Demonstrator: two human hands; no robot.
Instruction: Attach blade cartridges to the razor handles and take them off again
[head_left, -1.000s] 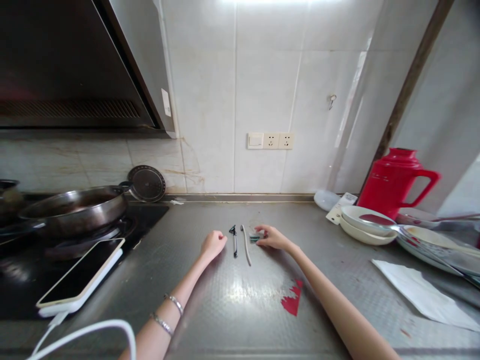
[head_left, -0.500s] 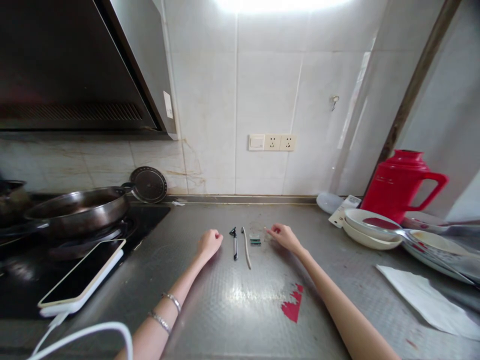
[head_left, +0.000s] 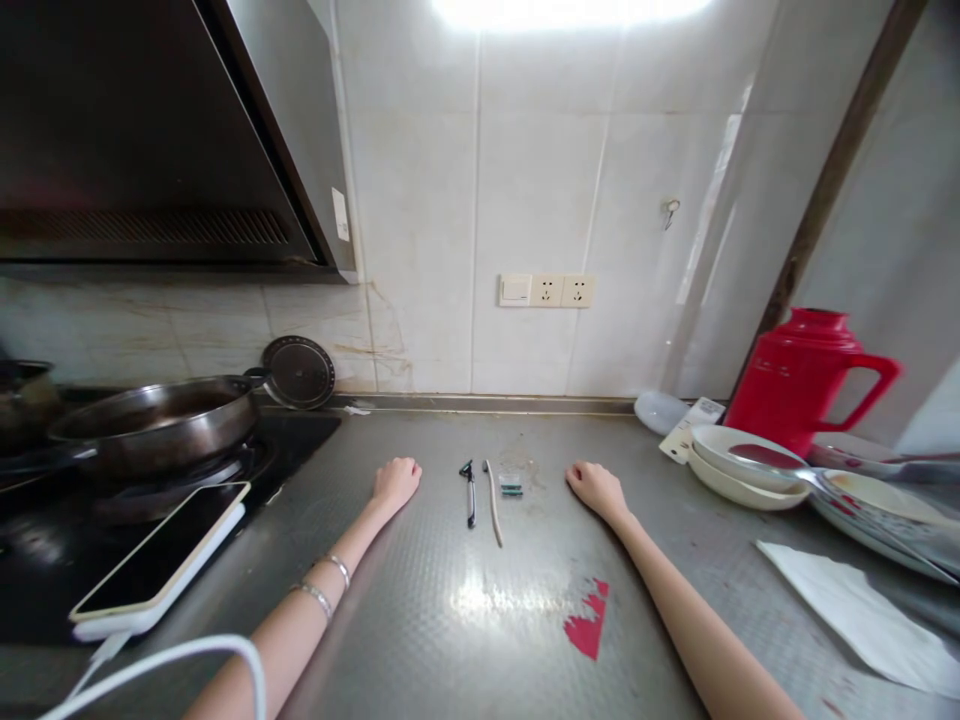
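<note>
My left hand (head_left: 397, 483) rests on the metal counter with its fingers curled closed and nothing visible in them. On the other side, my right hand (head_left: 596, 487) also lies closed on the counter, with no object showing in it. Between the hands are a black and silver razor (head_left: 469, 494), a thin pale stick-like item (head_left: 494, 505) with a dark tip, and a small clear and green item (head_left: 511, 487). The razor is nearest my left hand; the green item is nearest my right.
A torn red patch (head_left: 589, 622) lies nearer the front. Left are a stove with a pan (head_left: 161, 425), a phone (head_left: 161, 550) and a white cable (head_left: 217, 645). At right stand a red jug (head_left: 799, 380), stacked bowls (head_left: 746, 490) and a white sheet (head_left: 855, 605).
Both hands have moved outward, away from the small items. My right thumb and forefinger, extended toward the green item before, are now folded in. The view has shifted slightly.
</note>
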